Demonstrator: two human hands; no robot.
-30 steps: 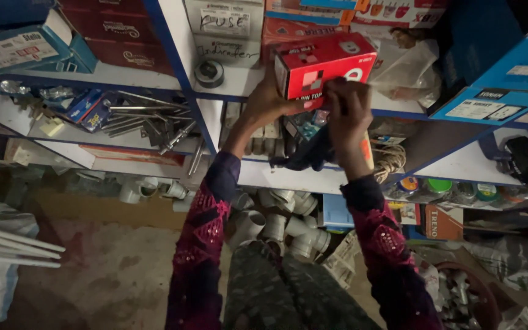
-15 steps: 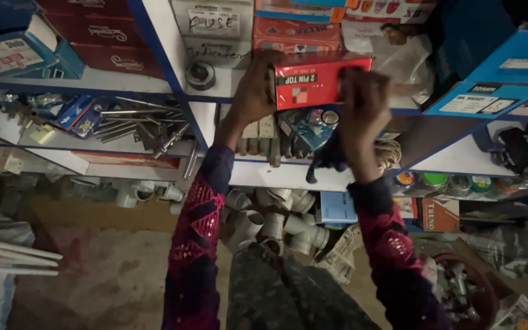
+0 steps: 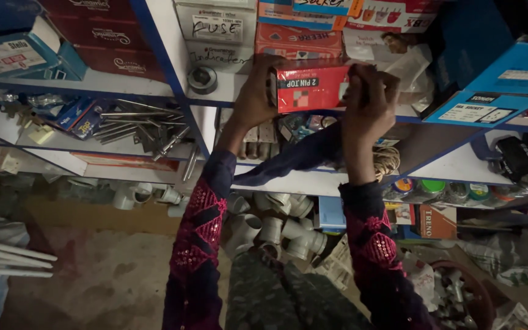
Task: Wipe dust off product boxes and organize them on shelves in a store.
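Observation:
Both my hands hold a small red cardboard box (image 3: 311, 88) up at the front edge of a white shelf (image 3: 154, 85) with blue uprights. My left hand (image 3: 255, 98) grips the box's left end and my right hand (image 3: 369, 101) grips its right end. The box lies level, its long printed side facing me. Behind it on the same shelf stand stacked red and white boxes (image 3: 297, 33). A dark blue cloth (image 3: 294, 156) hangs between my forearms. My sleeves are dark with pink patterned trim.
A round black fitting (image 3: 203, 79) sits left of the box. Metal rods and brackets (image 3: 142, 125) fill the lower left shelf. Blue cartons (image 3: 496, 85) stand at right. White pipe fittings (image 3: 276, 229) pile below, white pipes (image 3: 7, 260) lie at far left.
My hands have turned the red box from tilted to level and lifted it up against the shelf edge. My view has moved closer to the shelf.

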